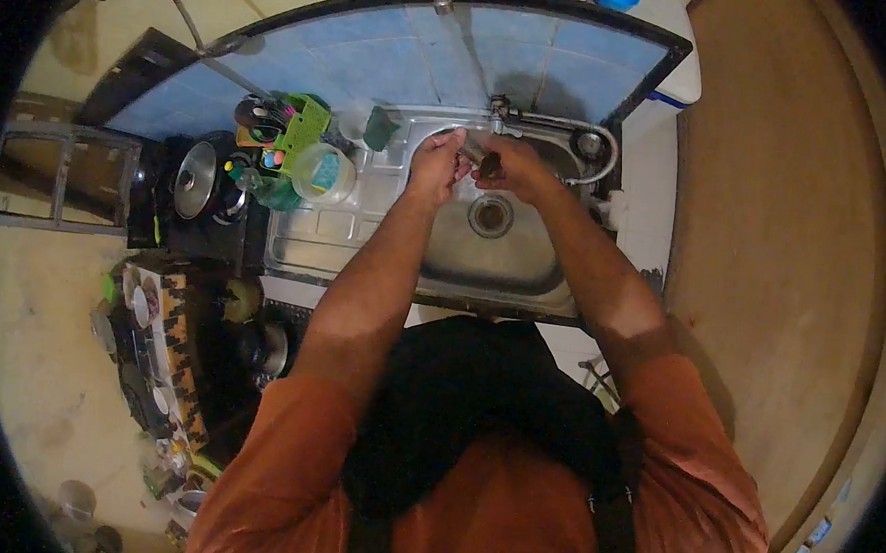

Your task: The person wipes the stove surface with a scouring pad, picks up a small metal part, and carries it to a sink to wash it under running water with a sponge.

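Over the steel sink (444,262), both of my hands are close together just below the tap (498,117). Between them is a small greyish cylinder (474,154) with a dark end, perhaps a cup; its exact kind is too small to make out. My right hand (515,166) is closed around its right side. My left hand (436,168) has its fingers curled against the left side. Below the hands lies the round drain (490,216).
On the drainboard to the left stand a clear tub (322,173) with a blue sponge, a green bottle (277,193) and a green utensil rack (305,129). A lidded pan (198,181) sits farther left. A pale hose (610,155) curves along the sink's right side.
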`<action>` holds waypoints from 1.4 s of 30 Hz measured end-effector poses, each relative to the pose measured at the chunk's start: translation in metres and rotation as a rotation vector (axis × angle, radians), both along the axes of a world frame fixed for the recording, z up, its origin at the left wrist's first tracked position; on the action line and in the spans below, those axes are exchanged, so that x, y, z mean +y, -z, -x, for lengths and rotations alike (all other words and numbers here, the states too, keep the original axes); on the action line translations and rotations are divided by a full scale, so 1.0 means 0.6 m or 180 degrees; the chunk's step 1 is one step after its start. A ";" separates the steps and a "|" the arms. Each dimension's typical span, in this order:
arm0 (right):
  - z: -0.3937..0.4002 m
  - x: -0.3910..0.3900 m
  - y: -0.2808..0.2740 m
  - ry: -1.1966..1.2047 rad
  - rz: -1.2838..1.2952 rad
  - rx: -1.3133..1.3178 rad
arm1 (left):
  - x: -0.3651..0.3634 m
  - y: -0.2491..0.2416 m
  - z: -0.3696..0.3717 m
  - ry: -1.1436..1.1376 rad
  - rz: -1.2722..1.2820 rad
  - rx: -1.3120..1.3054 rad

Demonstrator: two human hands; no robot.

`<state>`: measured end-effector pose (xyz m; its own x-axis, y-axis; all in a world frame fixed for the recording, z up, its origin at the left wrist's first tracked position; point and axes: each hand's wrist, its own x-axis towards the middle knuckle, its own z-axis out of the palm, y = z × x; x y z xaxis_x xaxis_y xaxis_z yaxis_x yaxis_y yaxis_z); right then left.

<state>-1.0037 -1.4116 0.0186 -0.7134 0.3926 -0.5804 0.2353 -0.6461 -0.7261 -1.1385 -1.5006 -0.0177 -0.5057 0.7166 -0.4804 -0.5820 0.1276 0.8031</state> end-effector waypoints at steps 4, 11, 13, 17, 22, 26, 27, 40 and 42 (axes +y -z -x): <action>-0.007 -0.001 0.003 0.0086 0.0120 0.0518 | 0.007 -0.019 -0.010 -0.0352 -0.0005 0.0059; -0.016 0.011 -0.002 -0.0081 0.0499 0.0626 | 0.004 -0.007 0.004 0.0130 -0.0219 -0.0431; -0.022 0.013 0.002 0.0036 0.0385 0.0260 | 0.003 -0.011 -0.007 0.0082 -0.0345 -0.0523; -0.033 0.006 0.012 0.0449 0.0113 0.0219 | 0.006 -0.030 -0.021 -0.0074 -0.0239 0.0234; -0.036 0.001 0.042 -0.0287 -0.1722 -0.0155 | 0.004 -0.038 -0.012 0.0156 0.0139 0.0517; -0.020 0.019 0.080 -0.0302 -0.2044 -0.0078 | -0.008 -0.006 -0.004 0.0307 -0.0400 0.0030; -0.011 0.025 0.100 -0.0618 -0.2454 0.0007 | -0.015 -0.021 -0.013 0.0202 -0.0405 0.0141; -0.017 -0.020 0.030 -0.0775 -0.3915 0.0121 | -0.017 -0.023 -0.024 0.0638 -0.0482 0.2159; -0.015 -0.031 0.025 -0.0593 -0.3897 0.0277 | -0.011 0.007 -0.016 0.0636 -0.0789 0.2426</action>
<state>-0.9946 -1.4299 0.0037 -0.8342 0.5312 0.1485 0.1715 0.5058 -0.8454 -1.1289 -1.5071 -0.0217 -0.4806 0.8677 0.1268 0.1488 -0.0618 0.9869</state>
